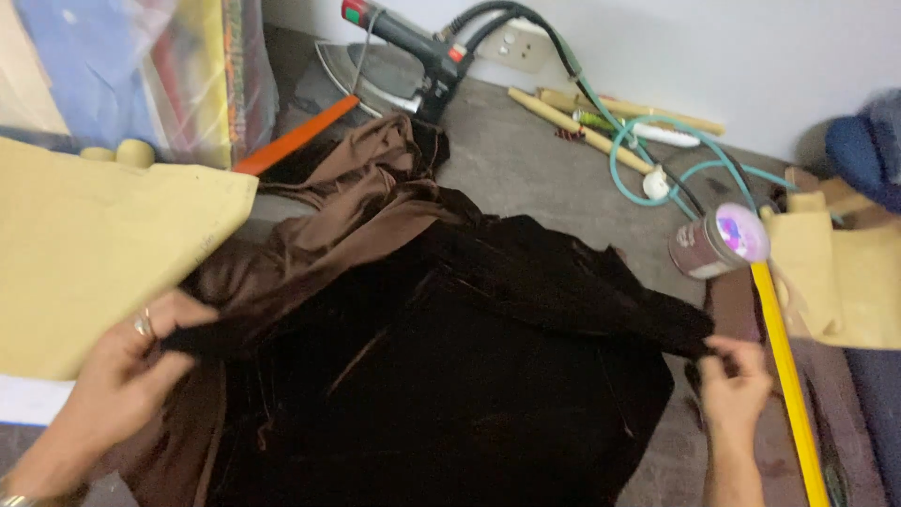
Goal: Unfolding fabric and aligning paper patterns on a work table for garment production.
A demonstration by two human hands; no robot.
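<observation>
A dark brown, nearly black velvet garment [469,357] lies spread over the grey work table, with its shiny brown lining [347,207] bunched toward the back. My left hand [122,376], a ring on one finger, pinches the garment's left edge. At the right, my right hand [737,380] grips the fabric's other end, and the cloth is stretched between the two hands.
A steam iron [413,56] rests at the back by a wall socket, with a green hose [648,160]. A cylindrical can [718,242], a yellow ruler [784,376], wooden sticks [572,117], yellow paper patterns [84,244] and an orange strip [296,136] surround the garment.
</observation>
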